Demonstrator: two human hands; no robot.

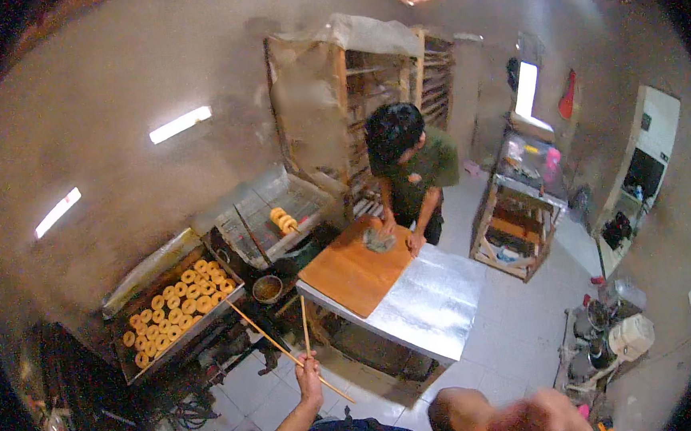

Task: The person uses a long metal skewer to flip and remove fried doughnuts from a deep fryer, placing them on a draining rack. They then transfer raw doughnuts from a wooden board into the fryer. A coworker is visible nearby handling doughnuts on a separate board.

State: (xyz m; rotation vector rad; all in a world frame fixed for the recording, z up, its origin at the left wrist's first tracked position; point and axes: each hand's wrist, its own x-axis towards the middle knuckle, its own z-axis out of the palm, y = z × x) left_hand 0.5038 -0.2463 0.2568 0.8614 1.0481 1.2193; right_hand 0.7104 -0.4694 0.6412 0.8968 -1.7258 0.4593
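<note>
My left hand [309, 379] is closed around two long thin wooden sticks. One stick [263, 331] slants from the near corner of the frying vat down past my hand; the other stick [305, 323] points up towards the table corner. My right hand [534, 418] is raised close to the camera at the bottom right, too blurred to show its fingers or whether it holds anything. Many golden ring doughnuts [175, 316] lie in the rectangular metal frying vat [180, 346] at the left. Several more doughnuts [283, 220] stand in a row on the draining tray [314, 204] behind.
A co-worker [414, 162] leans over a metal-topped table [429, 294], pressing a cloth [378, 240] on its brown sheet [349, 269]. A bowl [268, 289] stands beside the vat. Cables [194, 415] lie on the tiled floor. A wooden-framed cart [514, 227] and containers [630, 337] stand right.
</note>
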